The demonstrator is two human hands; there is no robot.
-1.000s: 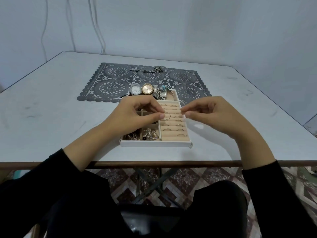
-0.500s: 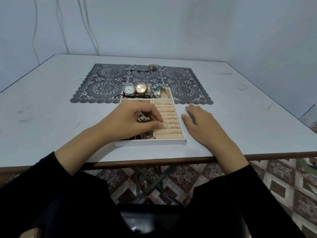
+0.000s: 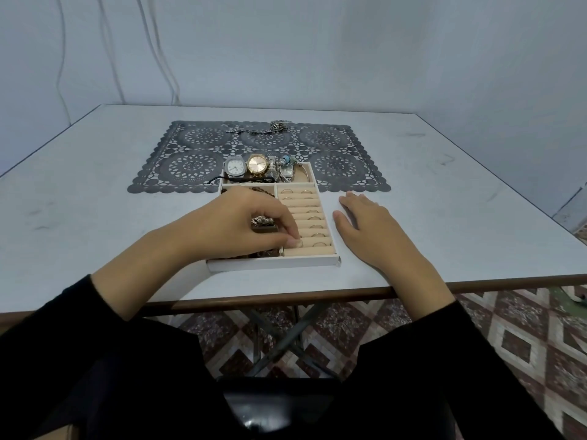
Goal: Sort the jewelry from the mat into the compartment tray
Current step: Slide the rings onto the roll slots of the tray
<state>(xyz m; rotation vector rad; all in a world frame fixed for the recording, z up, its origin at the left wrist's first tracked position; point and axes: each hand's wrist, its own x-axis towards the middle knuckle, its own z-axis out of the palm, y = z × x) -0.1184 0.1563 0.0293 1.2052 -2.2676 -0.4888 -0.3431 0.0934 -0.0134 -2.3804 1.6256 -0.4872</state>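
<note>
Left hand (image 3: pixel 241 223) pinches ring (image 3: pixel 299 244) at front of compartment tray (image 3: pixel 273 264); right hand (image 3: pixel 365 230) flat on table (image 3: pixel 95 201).

Head view: left fingers curled, thumb and forefinger narrow on the ring, at the nearest slot of the beige ring rolls (image 3: pixel 309 217) in the tray's right section. Right hand spread, fingers straight, palm down, just beside the tray's right wall and holding nothing. Silver watch (image 3: pixel 235 166) and gold watch (image 3: pixel 258 164) stand in the far compartment. The tray's far end overlaps the dark lace mat (image 3: pixel 190 166); a chain necklace (image 3: pixel 263 130) lies at the mat's far edge.
</note>
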